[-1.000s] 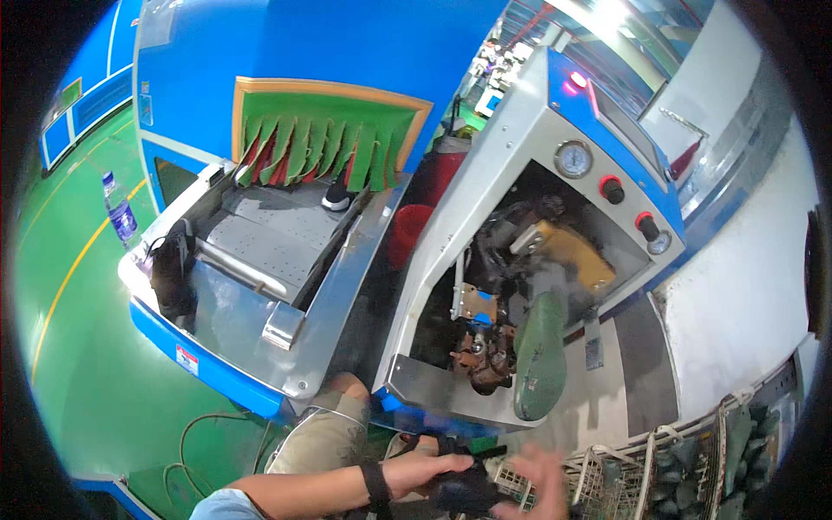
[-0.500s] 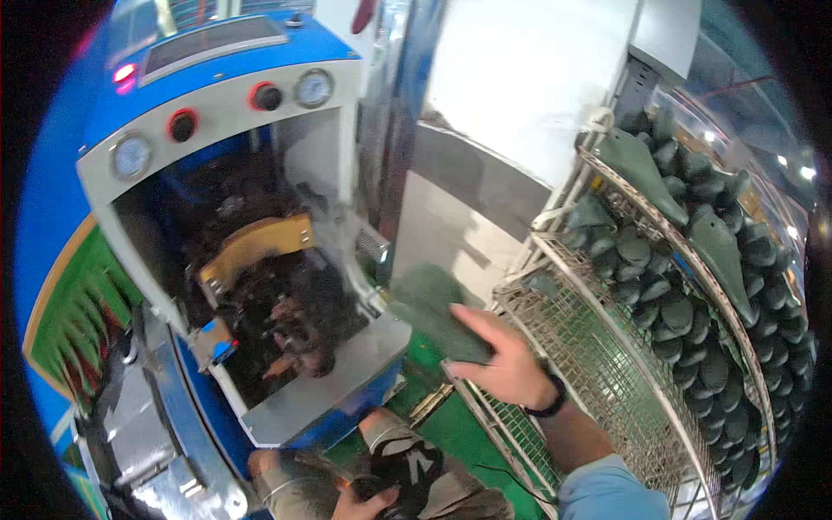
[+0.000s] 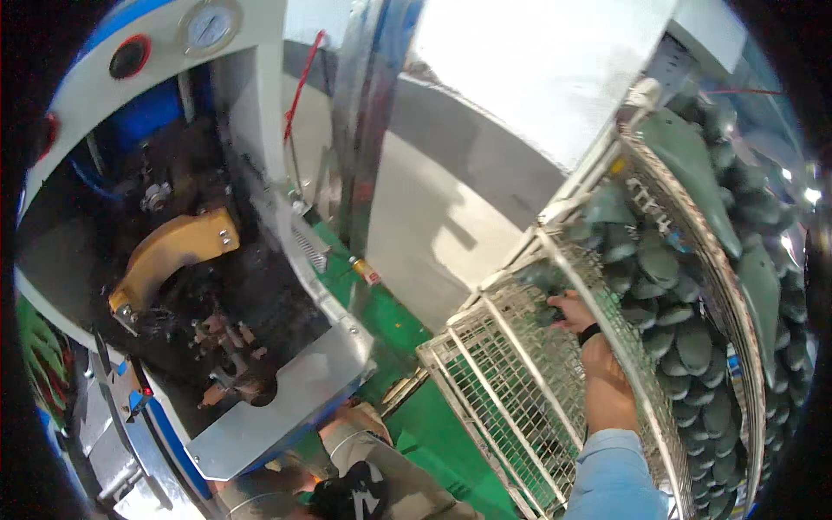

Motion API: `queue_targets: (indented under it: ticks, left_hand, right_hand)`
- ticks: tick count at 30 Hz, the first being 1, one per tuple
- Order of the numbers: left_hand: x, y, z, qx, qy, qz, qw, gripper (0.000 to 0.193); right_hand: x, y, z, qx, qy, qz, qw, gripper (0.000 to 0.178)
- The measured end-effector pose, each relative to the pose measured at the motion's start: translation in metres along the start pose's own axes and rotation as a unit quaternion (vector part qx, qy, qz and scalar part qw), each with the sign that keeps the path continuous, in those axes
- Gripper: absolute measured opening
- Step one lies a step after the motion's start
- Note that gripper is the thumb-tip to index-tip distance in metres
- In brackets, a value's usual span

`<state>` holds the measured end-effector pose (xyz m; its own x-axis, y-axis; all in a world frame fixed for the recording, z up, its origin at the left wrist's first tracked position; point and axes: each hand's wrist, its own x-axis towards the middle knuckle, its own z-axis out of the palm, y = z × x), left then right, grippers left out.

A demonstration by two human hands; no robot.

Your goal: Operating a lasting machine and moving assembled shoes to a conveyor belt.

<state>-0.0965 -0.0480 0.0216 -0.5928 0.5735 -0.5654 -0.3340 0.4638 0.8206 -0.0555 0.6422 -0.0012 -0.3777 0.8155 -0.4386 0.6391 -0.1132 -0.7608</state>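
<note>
My right hand is stretched into a wire rack on the right, its fingers curled at a dark green shoe last that is partly hidden and blurred. More dark green shoe lasts are packed along the right side of the rack, and a larger one lies across the top. I cannot make out my left hand. A black item with a white mark sits over my lap at the lower edge.
A blue and grey machine stands on the left, with a yellow curved part and a round gauge. The rack's wire mesh has raised rails. Green floor shows between machine and rack.
My right hand has moved away and to the right, from beside the machine into the rack, with the green last. My view has turned right. My left hand has gone from sight.
</note>
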Motion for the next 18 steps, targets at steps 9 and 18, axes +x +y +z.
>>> queue_targets:
  ticks: [9, 18]
  left_hand:
    - [-0.189, -0.075, -0.092, -0.355, 0.561, 0.266, 0.699, 0.038]
    - [-0.247, -0.136, -0.259, 0.355, 0.543, -0.227, 0.727, 0.041]
  right_hand:
    - [-0.003, 0.012, -0.008, -0.416, 0.082, -0.219, 0.879, 0.057]
    - [-0.269, 0.008, 0.178, -0.510, -0.324, -0.419, 0.678, 0.041]
